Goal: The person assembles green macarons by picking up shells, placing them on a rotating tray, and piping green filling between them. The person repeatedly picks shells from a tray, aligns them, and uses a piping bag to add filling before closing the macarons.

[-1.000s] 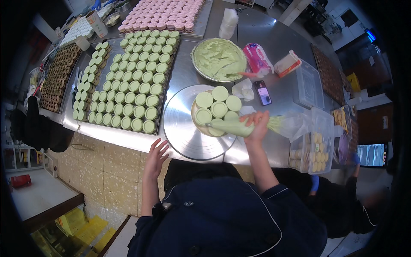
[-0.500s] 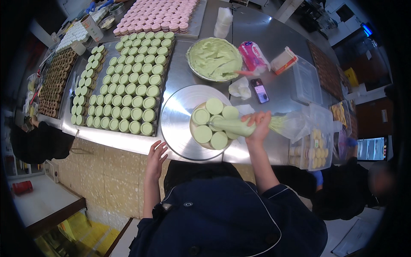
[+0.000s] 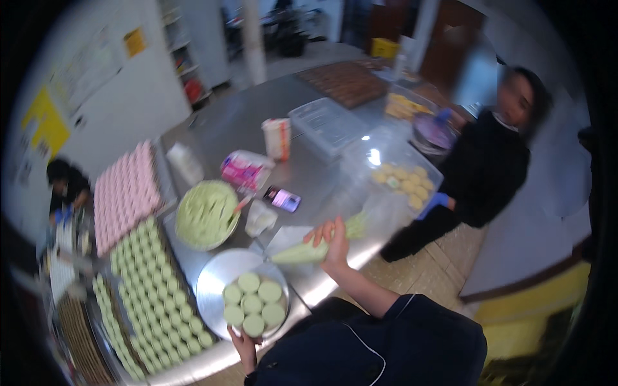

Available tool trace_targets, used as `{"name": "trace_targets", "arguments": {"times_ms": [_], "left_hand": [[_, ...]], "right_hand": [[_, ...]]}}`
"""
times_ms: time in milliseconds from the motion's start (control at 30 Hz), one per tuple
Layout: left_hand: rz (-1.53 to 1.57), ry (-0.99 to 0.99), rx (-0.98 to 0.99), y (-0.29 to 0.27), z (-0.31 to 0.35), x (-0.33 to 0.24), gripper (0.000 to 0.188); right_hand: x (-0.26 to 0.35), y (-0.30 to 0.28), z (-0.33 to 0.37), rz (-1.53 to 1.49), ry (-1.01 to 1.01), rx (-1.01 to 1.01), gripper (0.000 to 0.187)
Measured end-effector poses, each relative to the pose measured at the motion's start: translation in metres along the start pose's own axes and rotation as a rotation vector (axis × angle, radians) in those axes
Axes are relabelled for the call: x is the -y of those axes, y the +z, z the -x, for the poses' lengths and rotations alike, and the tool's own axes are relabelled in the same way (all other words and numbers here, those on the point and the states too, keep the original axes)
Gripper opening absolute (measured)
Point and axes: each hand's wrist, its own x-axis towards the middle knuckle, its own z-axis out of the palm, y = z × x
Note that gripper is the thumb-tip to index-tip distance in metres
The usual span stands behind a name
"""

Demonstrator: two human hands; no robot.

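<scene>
Pale green filling shows in a piping bag, with my right hand wrapped round it. The bag's tip points left, beside the round metal turntable and apart from the discs on it. Several flat green discs form a ring around a middle one, on a round pale base whose edge just shows. My left hand is at the turntable's near rim, its fingers apart and seeming to touch it. A bowl of green cream with a spatula stands behind the turntable.
On the left are trays of green filled rounds and pink ones. A phone, crumpled paper, a pink packet and a carton lie nearby. A person in dark clothes stands right, by a clear tub.
The view has swung to the right. My right hand has carried the piping bag off the discs to their right. My left hand has come up to the turntable's rim.
</scene>
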Motion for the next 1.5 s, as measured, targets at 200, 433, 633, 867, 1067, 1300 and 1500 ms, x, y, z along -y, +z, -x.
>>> {"name": "trace_targets", "arguments": {"times_ms": [200,433,633,867,1067,1300,1500], "left_hand": [[0.014,-0.015,-0.045,-0.036,-0.026,0.022,0.054],[-0.136,-0.102,0.144,-0.075,-0.032,0.047,0.065],[-0.189,-0.099,0.012,-0.065,-0.037,0.030,0.061],[-0.206,0.066,-0.249,-0.070,-0.044,-0.032,0.053],[-0.139,0.345,-0.504,-0.128,-0.017,-0.089,0.047],[-0.342,0.010,-0.272,-0.037,0.001,-0.005,0.033],[-0.221,-0.105,-0.222,-0.016,0.018,-0.042,0.033]], "right_hand": [[0.046,-0.100,0.006,-0.030,-0.082,-0.362,0.050],[0.068,-0.167,0.013,-0.039,-0.209,-0.537,0.049],[0.069,-0.149,-0.023,-0.038,-0.122,-0.442,0.048],[0.074,-0.114,-0.043,-0.044,-0.076,-0.242,0.047],[0.055,-0.121,-0.040,-0.049,-0.016,-0.383,0.041],[0.028,-0.125,-0.035,0.011,0.047,-0.162,0.039],[0.019,-0.098,-0.038,0.081,0.087,-0.069,0.040]]}}
